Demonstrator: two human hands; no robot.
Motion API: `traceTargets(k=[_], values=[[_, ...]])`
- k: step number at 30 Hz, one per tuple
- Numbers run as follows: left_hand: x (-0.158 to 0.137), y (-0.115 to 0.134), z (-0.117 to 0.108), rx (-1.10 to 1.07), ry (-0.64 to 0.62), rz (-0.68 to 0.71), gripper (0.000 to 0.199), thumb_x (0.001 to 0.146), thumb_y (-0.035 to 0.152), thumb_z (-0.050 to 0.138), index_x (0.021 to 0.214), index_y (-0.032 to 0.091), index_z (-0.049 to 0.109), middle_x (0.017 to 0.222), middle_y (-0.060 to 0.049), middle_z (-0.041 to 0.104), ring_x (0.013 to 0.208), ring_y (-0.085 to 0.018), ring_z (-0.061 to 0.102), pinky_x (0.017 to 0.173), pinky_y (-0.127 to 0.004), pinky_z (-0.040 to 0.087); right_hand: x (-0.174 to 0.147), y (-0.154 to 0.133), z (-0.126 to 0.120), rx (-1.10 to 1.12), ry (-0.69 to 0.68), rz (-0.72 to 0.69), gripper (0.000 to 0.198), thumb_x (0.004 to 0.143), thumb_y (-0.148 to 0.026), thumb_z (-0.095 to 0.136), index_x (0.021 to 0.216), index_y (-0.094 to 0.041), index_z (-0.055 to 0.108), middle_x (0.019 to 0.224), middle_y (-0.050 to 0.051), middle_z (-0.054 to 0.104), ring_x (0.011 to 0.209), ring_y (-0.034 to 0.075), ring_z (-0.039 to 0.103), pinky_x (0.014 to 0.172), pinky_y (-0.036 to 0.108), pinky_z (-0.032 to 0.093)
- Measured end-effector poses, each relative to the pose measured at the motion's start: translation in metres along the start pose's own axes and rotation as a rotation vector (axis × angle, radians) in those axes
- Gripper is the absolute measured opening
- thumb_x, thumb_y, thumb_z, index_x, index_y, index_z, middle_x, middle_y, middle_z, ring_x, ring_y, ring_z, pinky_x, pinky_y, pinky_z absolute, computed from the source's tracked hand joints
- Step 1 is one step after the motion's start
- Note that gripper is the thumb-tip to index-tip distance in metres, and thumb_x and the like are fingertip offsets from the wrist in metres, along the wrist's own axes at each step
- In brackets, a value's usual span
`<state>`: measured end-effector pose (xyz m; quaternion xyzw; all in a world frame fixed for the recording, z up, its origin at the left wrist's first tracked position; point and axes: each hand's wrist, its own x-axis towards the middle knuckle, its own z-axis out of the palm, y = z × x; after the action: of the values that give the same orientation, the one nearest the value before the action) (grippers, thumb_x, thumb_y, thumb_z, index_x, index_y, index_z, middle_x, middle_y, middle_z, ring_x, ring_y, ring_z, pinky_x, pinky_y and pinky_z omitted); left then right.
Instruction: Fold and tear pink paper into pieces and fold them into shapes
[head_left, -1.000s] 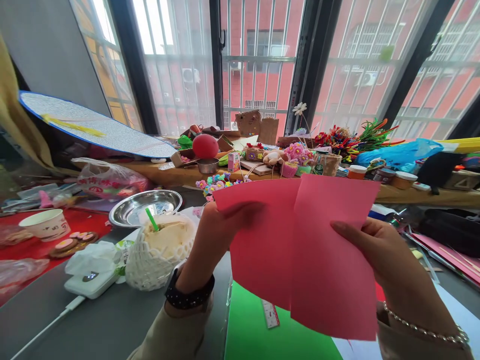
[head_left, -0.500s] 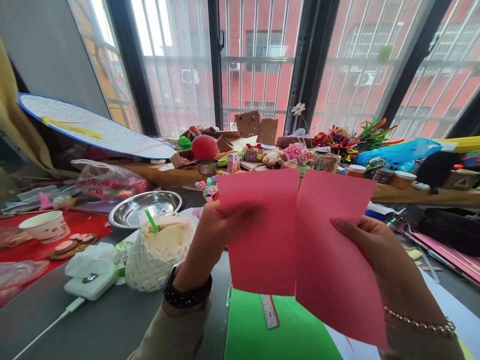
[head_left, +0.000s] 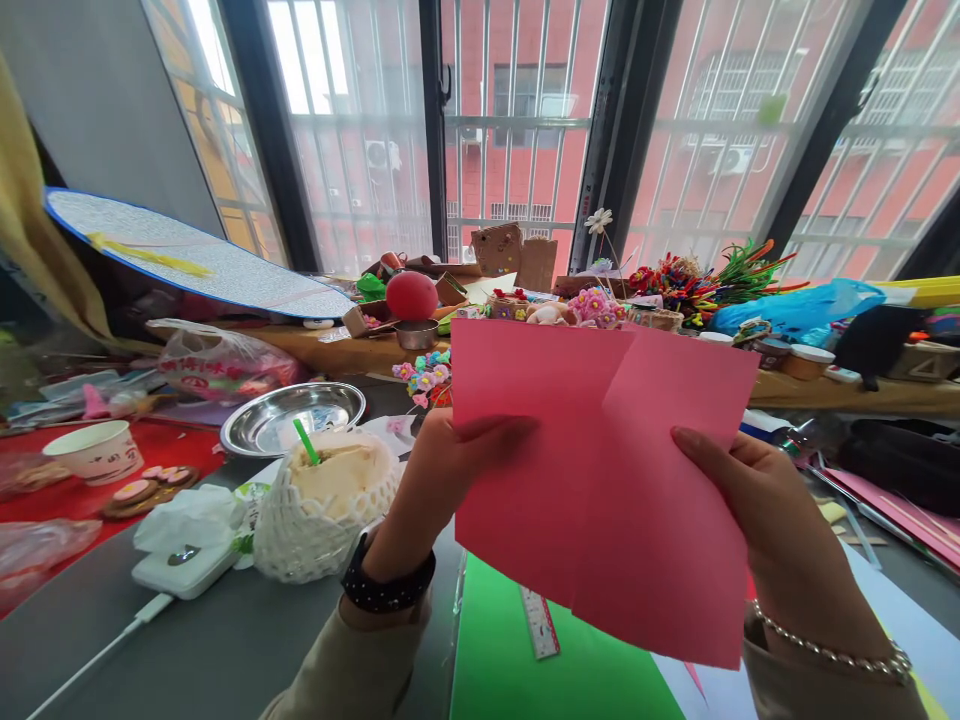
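Observation:
My left hand (head_left: 448, 468) pinches a pink-red sheet of paper (head_left: 517, 505), thumb in front and fingers hidden behind it. A second sheet of the same colour (head_left: 667, 570) is gripped at its right edge by my right hand (head_left: 765, 492), its thumb also on the front. The inner edges of the two sheets overlap in the middle, held up above the table. Beneath them lies a green sheet (head_left: 510, 670), partly covered from view. On it rests a short white ruler with a red edge (head_left: 540, 622).
Left of my arm stand a coconut in white foam netting (head_left: 326, 530) with a green straw, a white corded device (head_left: 184, 570) and a metal basin (head_left: 247, 425). A paper cup (head_left: 97, 455) sits further left. Craft items crowd the window ledge (head_left: 330, 352).
Both sheets have come together: a narrow gap showed between their upper edges before, and now they overlap. My left hand has shifted slightly right. Both hands keep their hold.

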<state>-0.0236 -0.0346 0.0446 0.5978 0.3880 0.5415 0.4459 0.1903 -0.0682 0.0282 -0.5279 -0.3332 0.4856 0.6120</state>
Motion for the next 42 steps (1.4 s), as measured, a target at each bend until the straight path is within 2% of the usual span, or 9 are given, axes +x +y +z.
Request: traceTargets(k=[4,10,16,21,25,27,32,34,42], values=[[0.001,-0.003,0.002,0.026,0.006,0.029,0.018,0.061,0.029,0.064,0.075,0.018,0.067,0.073,-0.001,0.066,0.065,-0.016,0.059,0.052,-0.022,0.047,0.000,0.000,-0.001,0.015,0.035,0.015,0.014,0.056,-0.032,0.069,0.065,-0.022,0.065,0.052,0.001,0.065,0.039,0.014,0.057,0.033,0.021,0.043],[0.002,-0.004,0.001,0.070,0.020,0.077,0.018,0.062,0.030,0.064,0.075,0.018,0.067,0.074,-0.002,0.066,0.067,-0.016,0.059,0.053,-0.023,0.048,-0.001,-0.004,0.000,0.012,0.009,0.015,0.013,0.057,-0.031,0.069,0.062,-0.020,0.065,0.052,0.000,0.064,0.039,0.012,0.056,0.033,0.018,0.042],[-0.001,-0.007,0.003,0.103,0.078,0.132,0.015,0.061,0.030,0.065,0.073,0.020,0.067,0.067,0.002,0.065,0.062,-0.013,0.057,0.051,-0.019,0.047,-0.001,-0.004,0.001,0.025,-0.003,0.005,0.011,0.059,-0.030,0.068,0.064,-0.021,0.064,0.054,-0.001,0.065,0.040,0.012,0.057,0.034,0.018,0.043],[0.001,-0.008,0.004,0.056,0.070,0.088,0.017,0.059,0.029,0.066,0.073,0.019,0.068,0.066,0.001,0.065,0.059,-0.013,0.057,0.048,-0.019,0.046,0.006,0.001,0.000,0.055,0.004,-0.003,0.016,0.056,-0.030,0.070,0.067,-0.020,0.064,0.052,-0.001,0.065,0.039,0.013,0.057,0.033,0.019,0.044],[0.001,-0.005,0.007,-0.015,0.076,0.045,0.015,0.059,0.027,0.066,0.071,0.018,0.067,0.068,0.000,0.065,0.059,-0.013,0.057,0.049,-0.021,0.046,0.012,0.004,-0.002,0.100,-0.101,0.013,0.016,0.056,-0.030,0.070,0.068,-0.021,0.064,0.061,0.001,0.068,0.045,0.015,0.060,0.040,0.021,0.049],[0.000,-0.004,0.008,-0.030,0.090,0.035,0.014,0.060,0.026,0.066,0.071,0.018,0.067,0.068,0.000,0.065,0.059,-0.013,0.057,0.049,-0.021,0.046,0.013,0.004,-0.003,0.098,-0.107,0.006,0.016,0.056,-0.030,0.069,0.070,-0.022,0.065,0.065,0.002,0.069,0.047,0.015,0.061,0.040,0.021,0.049],[0.000,-0.008,0.008,0.028,0.122,0.082,0.014,0.059,0.027,0.067,0.070,0.019,0.068,0.064,0.001,0.064,0.058,-0.012,0.056,0.050,-0.019,0.045,0.009,0.003,-0.003,0.082,-0.014,-0.010,0.014,0.056,-0.030,0.069,0.066,-0.022,0.065,0.054,0.002,0.066,0.040,0.015,0.058,0.033,0.020,0.046],[0.001,-0.012,0.007,0.059,0.118,0.103,0.016,0.059,0.029,0.067,0.072,0.020,0.068,0.063,0.002,0.064,0.058,-0.011,0.055,0.050,-0.019,0.045,0.008,0.004,-0.003,0.092,0.001,-0.021,0.015,0.056,-0.030,0.069,0.068,-0.022,0.065,0.056,0.001,0.066,0.042,0.016,0.059,0.036,0.023,0.047],[0.000,-0.009,0.009,0.010,0.149,0.093,0.015,0.059,0.028,0.066,0.070,0.018,0.067,0.064,0.001,0.064,0.059,-0.012,0.056,0.050,-0.019,0.045,0.008,0.004,-0.004,0.089,-0.081,0.012,0.018,0.058,-0.032,0.068,0.074,-0.023,0.065,0.063,0.003,0.068,0.047,0.018,0.061,0.040,0.025,0.049]])
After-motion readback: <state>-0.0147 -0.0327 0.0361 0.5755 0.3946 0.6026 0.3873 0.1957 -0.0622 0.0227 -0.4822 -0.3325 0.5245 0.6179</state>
